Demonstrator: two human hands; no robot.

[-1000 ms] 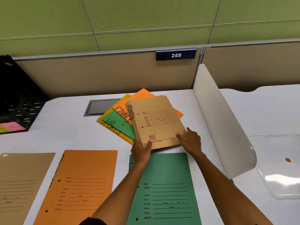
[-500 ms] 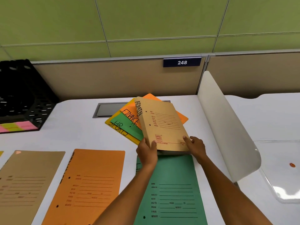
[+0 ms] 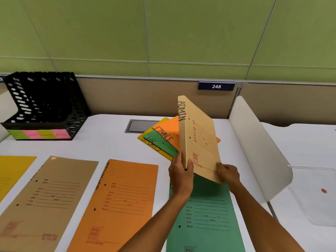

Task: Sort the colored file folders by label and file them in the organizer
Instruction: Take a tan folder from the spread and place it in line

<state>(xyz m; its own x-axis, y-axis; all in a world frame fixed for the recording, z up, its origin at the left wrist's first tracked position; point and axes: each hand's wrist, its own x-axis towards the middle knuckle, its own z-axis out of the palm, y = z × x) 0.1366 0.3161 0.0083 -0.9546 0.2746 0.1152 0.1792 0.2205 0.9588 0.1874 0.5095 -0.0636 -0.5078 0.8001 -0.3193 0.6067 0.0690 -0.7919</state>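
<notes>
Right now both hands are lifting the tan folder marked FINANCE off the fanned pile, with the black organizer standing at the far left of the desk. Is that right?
Not quite. The head view shows the tan folder in the left hand and right hand is marked ADMIN; FINANCE is on the orange folder in the fanned pile. The black organizer does stand at the far left of the desk.

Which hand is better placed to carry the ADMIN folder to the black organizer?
Probably the left hand: it grips the ADMIN folder at its spine, on the side nearer the black organizer.
</notes>
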